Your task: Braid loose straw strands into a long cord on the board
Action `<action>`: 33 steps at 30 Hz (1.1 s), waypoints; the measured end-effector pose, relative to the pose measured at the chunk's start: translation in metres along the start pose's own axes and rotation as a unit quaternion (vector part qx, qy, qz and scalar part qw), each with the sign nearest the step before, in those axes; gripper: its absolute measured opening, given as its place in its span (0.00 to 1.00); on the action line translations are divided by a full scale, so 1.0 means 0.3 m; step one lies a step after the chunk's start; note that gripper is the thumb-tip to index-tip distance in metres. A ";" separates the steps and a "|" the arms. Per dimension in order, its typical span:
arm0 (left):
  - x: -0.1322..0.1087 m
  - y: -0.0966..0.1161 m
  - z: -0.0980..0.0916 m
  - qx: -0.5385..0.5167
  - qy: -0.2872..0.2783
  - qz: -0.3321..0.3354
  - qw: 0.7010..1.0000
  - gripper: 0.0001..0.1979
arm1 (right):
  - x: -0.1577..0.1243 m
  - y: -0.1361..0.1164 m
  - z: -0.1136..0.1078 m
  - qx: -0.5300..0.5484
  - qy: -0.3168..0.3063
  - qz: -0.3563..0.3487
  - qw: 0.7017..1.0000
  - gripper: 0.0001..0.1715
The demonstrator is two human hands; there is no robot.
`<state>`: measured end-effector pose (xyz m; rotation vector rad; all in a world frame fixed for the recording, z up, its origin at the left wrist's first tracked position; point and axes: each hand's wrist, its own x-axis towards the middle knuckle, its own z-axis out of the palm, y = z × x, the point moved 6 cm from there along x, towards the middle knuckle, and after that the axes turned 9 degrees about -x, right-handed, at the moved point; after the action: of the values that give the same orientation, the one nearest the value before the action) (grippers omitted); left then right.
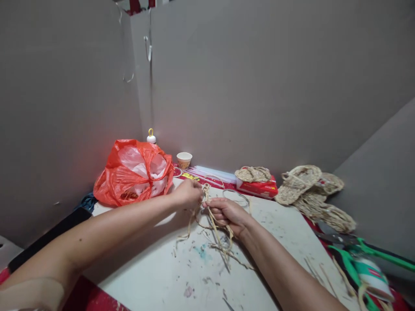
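A bundle of tan straw strands (212,216) hangs between my two hands over the white board, with a small knotted or braided part at its top. My left hand (191,194) is closed at the left side of that knotted part, its fingers pinching the straw. Just to the right and slightly lower, my right hand (223,211) is wrapped round the strands, thumb toward the knot. Loose ends trail down below both hands onto the board.
The white board (155,268) carries scraps and stains. A red plastic bag (129,172) stands left, a paper cup (184,160) behind. A woven sole (253,174) rests on a red packet (259,188). Woven slippers (301,183), green-handled shears (346,263) and a tape roll (372,276) are right.
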<state>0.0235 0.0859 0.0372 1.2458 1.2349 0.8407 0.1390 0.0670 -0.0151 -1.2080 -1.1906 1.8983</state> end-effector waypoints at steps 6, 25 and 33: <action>0.007 -0.067 0.112 -0.019 -0.120 -0.066 0.990 0.10 | -0.010 -0.010 -0.031 -0.020 -0.023 -0.014 0.999 0.06; 0.052 -0.138 0.084 -0.041 -0.186 0.003 0.982 0.13 | -0.027 -0.020 -0.059 -0.175 -0.002 -0.014 0.984 0.09; 0.060 -0.125 0.056 -0.002 -0.151 0.011 0.989 0.13 | -0.037 -0.039 -0.021 -0.280 0.041 -0.051 0.958 0.08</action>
<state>0.0375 0.0925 -0.0048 1.3292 0.9771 0.6417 0.1495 0.0651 -0.0015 -1.4548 -1.7774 1.4583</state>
